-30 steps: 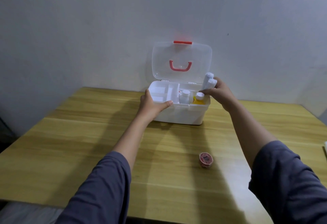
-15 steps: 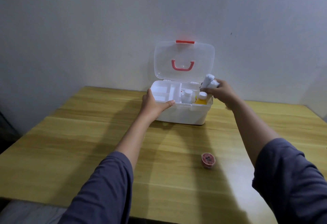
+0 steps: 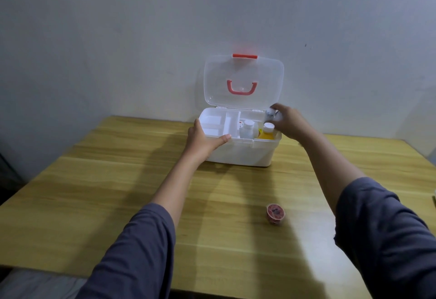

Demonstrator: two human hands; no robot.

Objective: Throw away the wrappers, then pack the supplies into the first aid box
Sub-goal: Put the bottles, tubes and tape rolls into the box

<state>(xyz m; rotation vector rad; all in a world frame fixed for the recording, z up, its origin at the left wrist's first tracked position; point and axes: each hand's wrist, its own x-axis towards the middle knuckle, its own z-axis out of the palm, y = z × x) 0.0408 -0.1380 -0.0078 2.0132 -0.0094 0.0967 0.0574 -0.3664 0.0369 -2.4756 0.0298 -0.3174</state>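
Wood bench (image 3: 118, 192) fills the near part of what I see. Closest to me sits a small round red tin (image 3: 275, 213), alone, nearer my right arm. Farther off, my left hand (image 3: 203, 141) is wrapped on the front left rim of the white plastic first aid box (image 3: 245, 154), lid up. My right hand (image 3: 286, 121) is closed on white rolls (image 3: 271, 114), tilted, right above the box's right end beside the yellow bottle (image 3: 267, 132). They only need to go down.

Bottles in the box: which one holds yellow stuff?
The right one, the yellow bottle, white-capped, directly under the right hand. The clear bottle to its left shows no yellow.
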